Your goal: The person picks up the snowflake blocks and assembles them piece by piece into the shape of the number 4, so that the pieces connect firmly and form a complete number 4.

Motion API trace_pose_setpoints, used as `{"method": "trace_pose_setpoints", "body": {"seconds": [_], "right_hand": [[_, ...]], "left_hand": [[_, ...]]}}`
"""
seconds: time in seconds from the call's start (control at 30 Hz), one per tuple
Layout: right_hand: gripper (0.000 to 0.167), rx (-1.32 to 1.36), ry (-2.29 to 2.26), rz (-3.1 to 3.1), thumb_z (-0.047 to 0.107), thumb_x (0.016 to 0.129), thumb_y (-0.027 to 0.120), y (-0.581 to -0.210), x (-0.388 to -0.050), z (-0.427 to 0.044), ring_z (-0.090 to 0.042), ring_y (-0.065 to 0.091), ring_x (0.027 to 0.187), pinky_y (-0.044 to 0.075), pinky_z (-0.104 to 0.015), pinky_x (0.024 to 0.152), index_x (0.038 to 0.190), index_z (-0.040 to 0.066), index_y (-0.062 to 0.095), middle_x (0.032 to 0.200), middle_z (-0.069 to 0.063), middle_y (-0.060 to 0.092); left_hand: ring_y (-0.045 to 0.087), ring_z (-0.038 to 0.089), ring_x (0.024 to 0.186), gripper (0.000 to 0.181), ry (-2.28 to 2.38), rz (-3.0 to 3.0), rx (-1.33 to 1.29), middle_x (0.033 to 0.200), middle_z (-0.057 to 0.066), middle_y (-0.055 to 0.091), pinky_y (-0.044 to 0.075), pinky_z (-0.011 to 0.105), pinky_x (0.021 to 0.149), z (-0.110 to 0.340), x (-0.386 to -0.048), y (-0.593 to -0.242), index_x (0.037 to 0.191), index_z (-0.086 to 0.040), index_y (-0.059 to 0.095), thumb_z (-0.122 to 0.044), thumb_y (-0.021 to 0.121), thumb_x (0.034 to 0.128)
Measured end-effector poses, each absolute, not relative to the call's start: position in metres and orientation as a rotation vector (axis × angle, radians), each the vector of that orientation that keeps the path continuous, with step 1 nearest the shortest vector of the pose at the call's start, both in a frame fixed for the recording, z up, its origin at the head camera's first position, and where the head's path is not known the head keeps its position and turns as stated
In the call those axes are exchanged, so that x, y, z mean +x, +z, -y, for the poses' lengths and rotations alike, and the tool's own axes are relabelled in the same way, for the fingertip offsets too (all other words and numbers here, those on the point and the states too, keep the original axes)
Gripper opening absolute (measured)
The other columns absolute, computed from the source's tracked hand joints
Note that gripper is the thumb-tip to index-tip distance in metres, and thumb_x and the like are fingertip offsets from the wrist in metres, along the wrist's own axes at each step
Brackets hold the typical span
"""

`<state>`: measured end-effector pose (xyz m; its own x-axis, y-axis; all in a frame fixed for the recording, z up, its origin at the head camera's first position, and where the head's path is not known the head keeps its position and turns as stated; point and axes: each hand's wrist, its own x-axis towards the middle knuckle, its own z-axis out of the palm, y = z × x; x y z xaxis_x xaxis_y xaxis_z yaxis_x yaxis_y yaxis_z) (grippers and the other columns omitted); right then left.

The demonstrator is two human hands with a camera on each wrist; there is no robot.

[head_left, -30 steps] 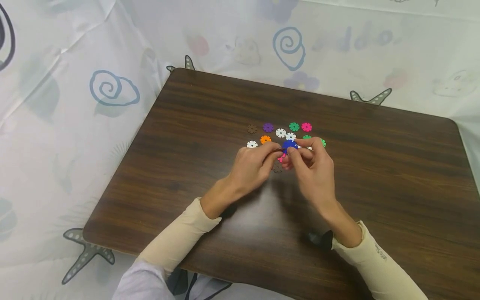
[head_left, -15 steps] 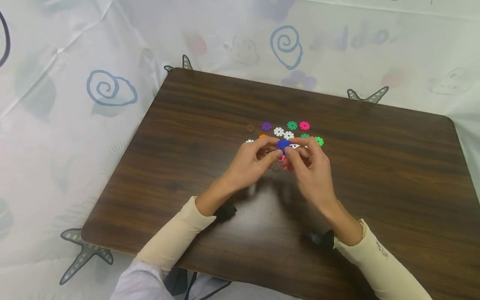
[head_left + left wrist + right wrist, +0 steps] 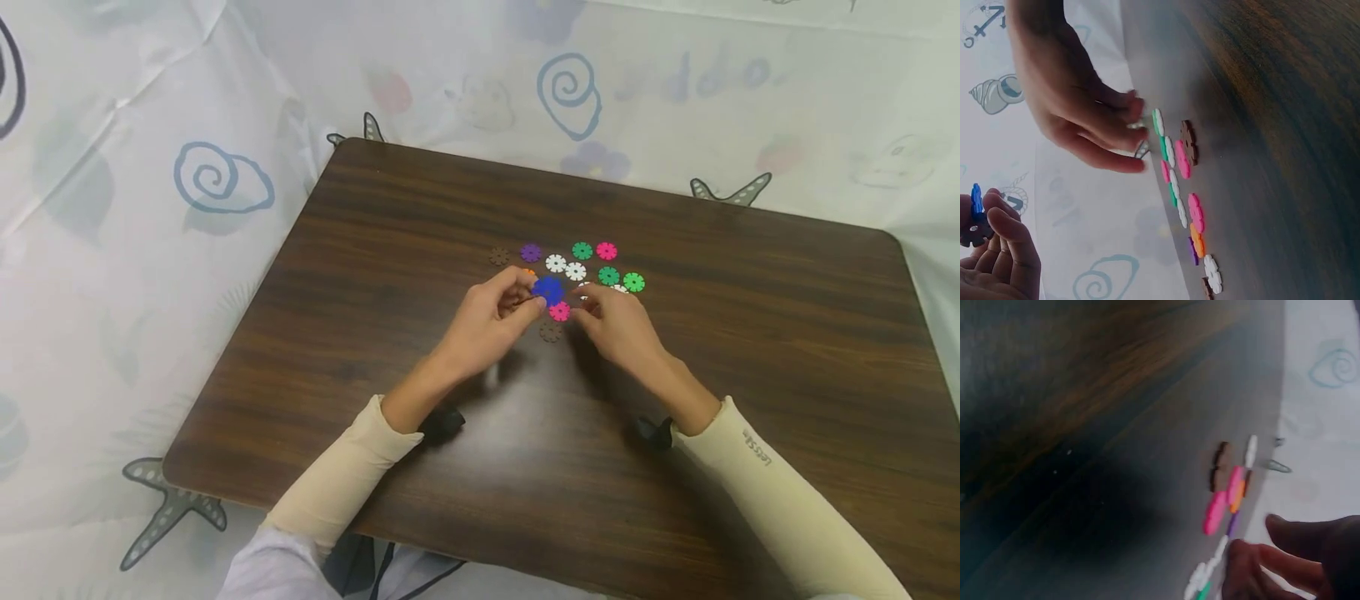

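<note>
My left hand (image 3: 487,321) pinches a blue notched disc (image 3: 549,291) between thumb and fingers, held above the table. In the left wrist view a brown notched disc (image 3: 975,232) is joined to the blue disc (image 3: 977,199), standing across it. Apart from these, to the right, is my right hand (image 3: 618,325), its thumb and fingertips parted with nothing seen between them. Below the hands lie a pink disc (image 3: 559,312) and a brown disc (image 3: 551,332). A white disc near the right fingertips is partly hidden.
More flat discs lie on the dark wooden table (image 3: 360,333): a purple one (image 3: 531,252), a brown one (image 3: 499,256), a bright green one (image 3: 633,282) and several others. An orange disc (image 3: 1197,240) is mostly hidden by the left hand in the head view. A patterned curtain (image 3: 465,75) hangs behind.
My right hand has let go of the blue disc and moved away from it, lower. The left hand has shifted slightly left with the disc.
</note>
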<state>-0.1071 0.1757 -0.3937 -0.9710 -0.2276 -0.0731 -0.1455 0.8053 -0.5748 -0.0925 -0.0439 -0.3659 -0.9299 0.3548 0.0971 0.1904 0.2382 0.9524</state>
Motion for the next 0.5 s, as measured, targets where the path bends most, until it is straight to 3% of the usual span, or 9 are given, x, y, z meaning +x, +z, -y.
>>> {"method": "trace_pose_setpoints", "body": {"seconds": [0.13,0.3,0.37,0.5], "right_hand": [[0.037,-0.381,-0.763,-2.825,0.016,0.099,0.070,-0.404,-0.116,-0.168,-0.034,0.067,0.103,0.055,-0.050,0.088,0.131,-0.002,0.066,0.112,-0.021,0.073],[0.015,-0.427,-0.699,-2.850,0.015,0.097,0.072,-0.410,-0.120,-0.161,-0.029,0.057,0.086,0.047,-0.041,0.071,0.101,0.000,0.068,0.086,-0.014,0.065],[0.015,-0.426,-0.697,-2.859,0.014,0.097,0.072,-0.411,-0.121,-0.159,-0.027,0.052,0.081,0.041,-0.037,0.067,0.091,0.003,0.064,0.080,-0.011,0.060],[0.016,-0.411,-0.696,-2.866,0.013,0.095,0.074,-0.410,-0.122,-0.158,-0.027,0.052,0.083,0.042,-0.037,0.067,0.090,0.002,0.063,0.081,-0.012,0.059]], "left_hand": [[0.061,0.012,0.077,0.018,1.781,-2.359,0.513,0.094,0.007,0.071,0.050,0.022,0.069,0.044,-0.092,-0.367,0.114,-0.005,0.064,-0.015,0.064,0.0980],[0.063,0.012,0.080,0.017,1.784,-2.352,0.527,0.096,0.008,0.072,0.052,0.022,0.072,0.045,-0.091,-0.367,0.112,-0.005,0.065,-0.015,0.064,0.0979],[0.063,0.013,0.080,0.016,1.786,-2.355,0.537,0.096,0.008,0.072,0.053,0.023,0.074,0.045,-0.091,-0.367,0.111,-0.005,0.065,-0.015,0.064,0.0978],[0.063,0.014,0.081,0.016,1.790,-2.365,0.544,0.095,0.008,0.071,0.054,0.025,0.075,0.046,-0.091,-0.366,0.110,-0.005,0.065,-0.015,0.064,0.0974]]}}
